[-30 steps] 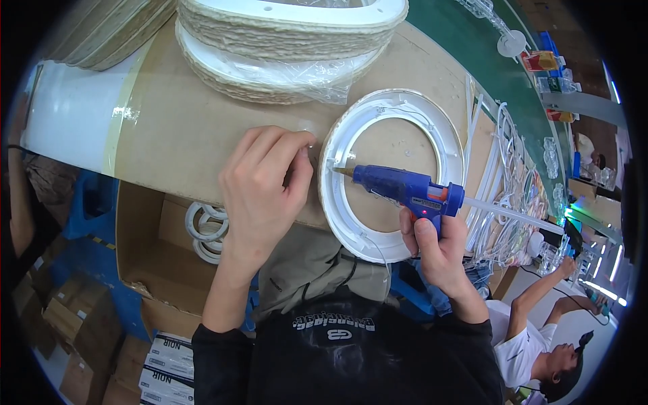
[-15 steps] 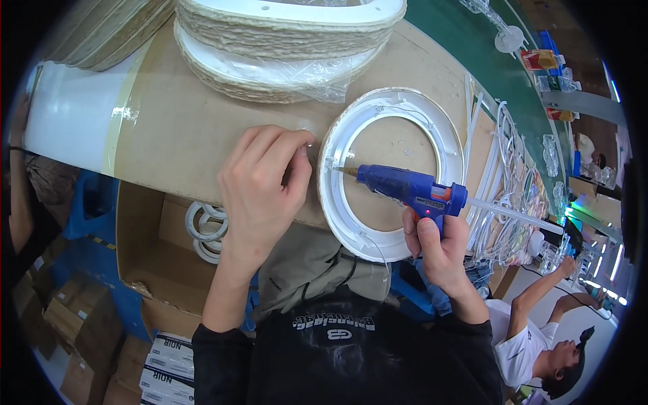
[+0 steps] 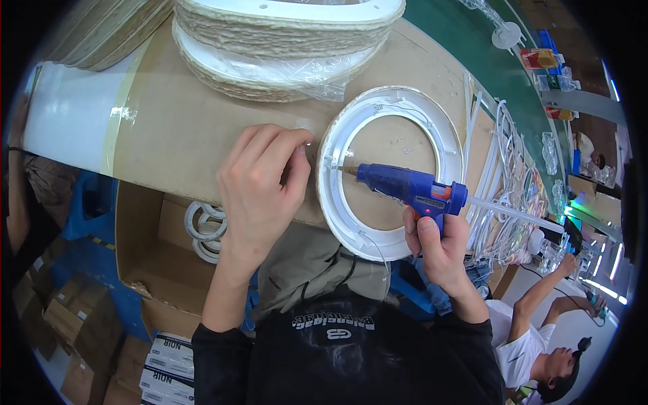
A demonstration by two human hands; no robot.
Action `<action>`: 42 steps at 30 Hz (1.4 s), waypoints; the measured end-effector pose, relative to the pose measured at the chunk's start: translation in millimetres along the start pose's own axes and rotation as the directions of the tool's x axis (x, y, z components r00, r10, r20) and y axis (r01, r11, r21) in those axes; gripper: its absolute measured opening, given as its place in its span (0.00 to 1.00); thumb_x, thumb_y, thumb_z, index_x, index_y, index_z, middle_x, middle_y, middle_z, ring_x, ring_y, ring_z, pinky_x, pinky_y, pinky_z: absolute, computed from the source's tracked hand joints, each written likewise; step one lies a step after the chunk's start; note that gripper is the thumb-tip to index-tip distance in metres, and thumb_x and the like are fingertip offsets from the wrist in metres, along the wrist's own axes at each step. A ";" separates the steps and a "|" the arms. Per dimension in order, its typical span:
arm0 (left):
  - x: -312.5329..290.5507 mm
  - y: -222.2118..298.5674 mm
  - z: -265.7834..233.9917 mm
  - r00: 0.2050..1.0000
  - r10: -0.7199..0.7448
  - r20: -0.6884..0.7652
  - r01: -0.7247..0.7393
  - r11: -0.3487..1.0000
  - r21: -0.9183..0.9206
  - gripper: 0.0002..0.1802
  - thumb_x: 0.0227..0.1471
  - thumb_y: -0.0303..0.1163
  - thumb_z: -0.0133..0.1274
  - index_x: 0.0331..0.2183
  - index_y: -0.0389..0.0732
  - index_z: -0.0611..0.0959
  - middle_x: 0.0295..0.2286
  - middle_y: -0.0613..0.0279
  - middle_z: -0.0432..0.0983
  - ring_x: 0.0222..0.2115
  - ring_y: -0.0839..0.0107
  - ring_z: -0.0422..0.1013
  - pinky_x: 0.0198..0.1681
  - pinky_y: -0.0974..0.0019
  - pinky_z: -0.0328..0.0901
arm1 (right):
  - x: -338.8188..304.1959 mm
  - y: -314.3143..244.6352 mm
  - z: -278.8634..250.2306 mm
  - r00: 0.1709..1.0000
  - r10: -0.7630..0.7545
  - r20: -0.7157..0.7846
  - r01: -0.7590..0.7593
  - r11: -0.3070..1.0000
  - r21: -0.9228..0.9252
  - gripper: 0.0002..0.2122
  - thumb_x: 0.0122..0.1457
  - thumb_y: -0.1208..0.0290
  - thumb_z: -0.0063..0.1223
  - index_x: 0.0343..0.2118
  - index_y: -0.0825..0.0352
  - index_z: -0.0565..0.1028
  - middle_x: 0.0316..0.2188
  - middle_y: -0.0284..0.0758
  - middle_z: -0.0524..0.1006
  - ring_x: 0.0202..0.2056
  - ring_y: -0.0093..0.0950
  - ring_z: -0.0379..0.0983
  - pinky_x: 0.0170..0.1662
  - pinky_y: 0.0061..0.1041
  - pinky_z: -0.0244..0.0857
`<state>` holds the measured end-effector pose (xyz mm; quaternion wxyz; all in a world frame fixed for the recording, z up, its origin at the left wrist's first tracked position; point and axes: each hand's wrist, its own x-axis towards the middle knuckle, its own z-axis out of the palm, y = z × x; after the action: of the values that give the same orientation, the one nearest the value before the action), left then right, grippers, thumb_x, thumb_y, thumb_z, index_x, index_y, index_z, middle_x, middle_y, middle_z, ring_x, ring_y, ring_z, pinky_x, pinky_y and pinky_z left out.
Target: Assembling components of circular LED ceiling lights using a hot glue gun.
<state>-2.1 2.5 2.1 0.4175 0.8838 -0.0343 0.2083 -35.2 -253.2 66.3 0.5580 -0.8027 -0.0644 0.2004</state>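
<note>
Head view: below and left of the left hand point(image 3: 260, 185), an open cardboard box point(image 3: 145, 250) holds a few white rings point(image 3: 202, 229). The left hand lies knuckles up on the cardboard worktop point(image 3: 182, 128), fingers curled, fingertips pressed against the outer left edge of the white ring frame point(image 3: 391, 233). Beyond both hands sits a stack of rope-wrapped rings point(image 3: 283, 34). The right hand point(image 3: 439, 246) is closed around the grip of the blue glue gun point(image 3: 408, 187), index finger on the trigger, nozzle touching the frame's inner left rim. Right of this hand lie bundled white cables point(image 3: 506, 189).
</note>
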 end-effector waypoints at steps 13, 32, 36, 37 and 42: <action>-0.3 0.5 0.2 1.000 -0.012 0.006 0.012 1.000 -0.002 0.06 0.44 0.23 0.57 0.30 0.41 0.83 0.27 0.62 0.78 0.32 0.62 0.74 0.33 0.61 0.69 | -7.9 -6.3 -3.6 0.995 0.030 -0.096 -0.021 0.995 0.100 0.18 0.69 0.62 0.42 0.49 0.76 0.69 0.37 0.41 0.78 0.22 0.20 0.73 0.23 0.16 0.67; -1.3 1.4 -8.3 0.990 0.039 0.137 -0.012 0.980 -0.197 0.13 0.46 0.31 0.61 0.37 0.40 0.84 0.26 0.64 0.80 0.32 0.64 0.75 0.38 0.63 0.68 | -37.7 17.7 -39.1 0.997 0.003 0.076 -0.008 0.998 0.063 0.17 0.66 0.64 0.44 0.46 0.76 0.72 0.27 0.37 0.78 0.15 0.14 0.62 0.19 0.13 0.53; -4.1 2.5 -8.2 0.990 0.005 0.140 0.019 0.986 -0.166 0.13 0.46 0.31 0.61 0.37 0.39 0.84 0.26 0.64 0.80 0.32 0.65 0.75 0.38 0.64 0.68 | -38.1 19.0 -36.7 0.998 -0.001 0.067 -0.002 0.999 0.053 0.16 0.67 0.64 0.45 0.46 0.75 0.72 0.27 0.36 0.78 0.15 0.13 0.61 0.19 0.13 0.53; -4.8 1.8 -8.2 0.992 0.006 0.130 0.017 0.985 -0.173 0.13 0.46 0.30 0.61 0.37 0.39 0.84 0.26 0.64 0.80 0.32 0.66 0.75 0.38 0.64 0.68 | -37.8 19.4 -36.1 0.998 -0.004 0.064 0.000 0.998 0.056 0.16 0.66 0.64 0.45 0.46 0.75 0.72 0.26 0.36 0.77 0.15 0.13 0.61 0.19 0.13 0.54; -4.0 5.9 -11.1 0.989 0.022 0.147 0.000 0.989 -0.146 0.14 0.46 0.29 0.61 0.38 0.39 0.84 0.26 0.63 0.80 0.31 0.67 0.75 0.38 0.65 0.68 | -38.6 17.9 -33.6 0.997 -0.059 0.053 0.059 0.998 0.003 0.16 0.66 0.65 0.47 0.46 0.75 0.72 0.25 0.35 0.77 0.16 0.13 0.60 0.20 0.13 0.54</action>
<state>-10.9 6.5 11.0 0.4758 0.8640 -0.0853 0.1413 -59.3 -301.6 69.4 0.5625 -0.7943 -0.1027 0.2050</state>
